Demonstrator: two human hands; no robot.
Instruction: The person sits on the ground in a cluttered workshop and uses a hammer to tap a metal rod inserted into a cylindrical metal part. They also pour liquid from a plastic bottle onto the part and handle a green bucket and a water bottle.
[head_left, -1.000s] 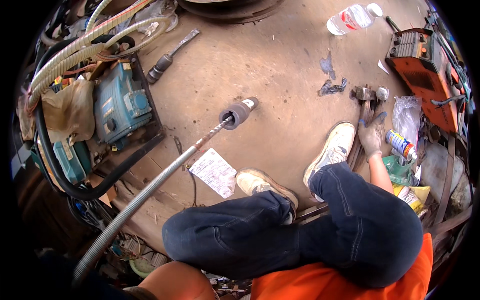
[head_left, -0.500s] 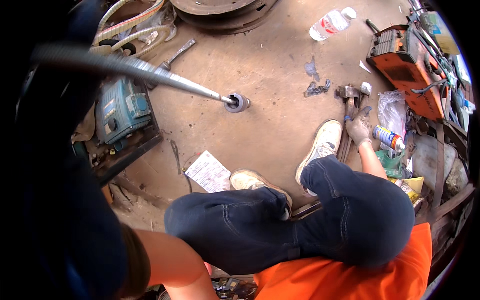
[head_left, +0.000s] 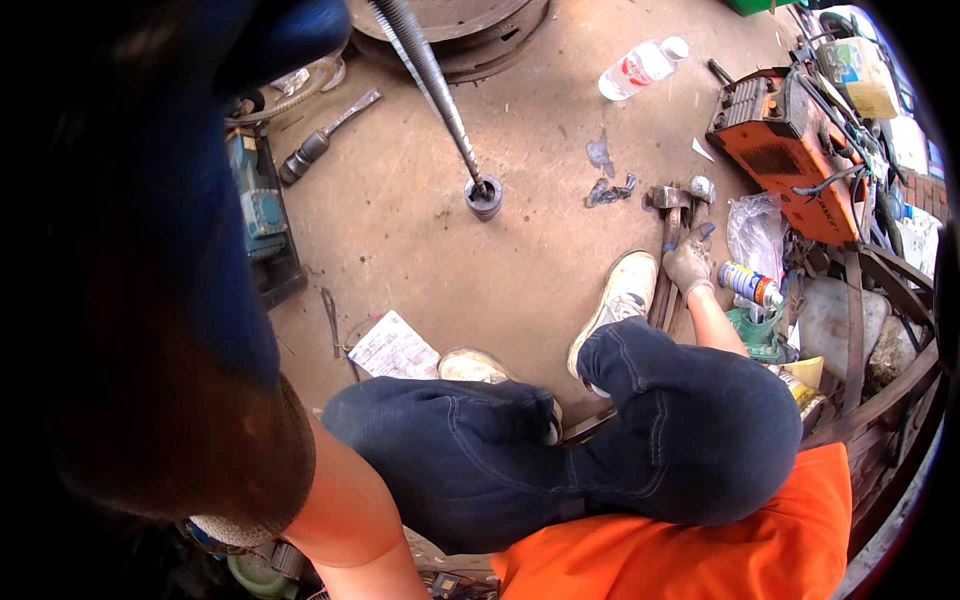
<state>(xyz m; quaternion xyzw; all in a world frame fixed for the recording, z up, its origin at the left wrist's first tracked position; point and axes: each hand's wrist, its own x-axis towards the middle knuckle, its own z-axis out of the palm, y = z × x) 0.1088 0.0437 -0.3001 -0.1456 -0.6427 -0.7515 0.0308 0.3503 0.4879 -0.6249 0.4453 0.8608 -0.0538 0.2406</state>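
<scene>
My left hand (head_left: 230,150), in a dark blue and brown glove, looms large and shadowed at the left. A long ridged metal rod (head_left: 435,85) slants down from the top edge, its upper end out of view beside this hand, which seems closed on it; the grip itself is hidden. The rod's lower tip sits inside a round, hollow metal piece (head_left: 484,204) on the floor. At the right, my right hand (head_left: 690,262), in a pale work glove, closes on the handle of a hammer (head_left: 702,190). Another hammer (head_left: 670,197) lies alongside, left of that hand.
A driver-like tool (head_left: 310,155) and a blue-green motor (head_left: 260,220) are at left. Behind the rod lies a wheel rim (head_left: 470,40). A plastic bottle (head_left: 643,70), orange machine (head_left: 790,150) and spray can (head_left: 750,283) stand or lie right. Paper (head_left: 395,347) lies near my shoe (head_left: 475,366).
The rod has swung from a low leftward slant to a steeper one, its tip still in the hollow piece. My left hand has come up and closer. My right hand stays on the hammer.
</scene>
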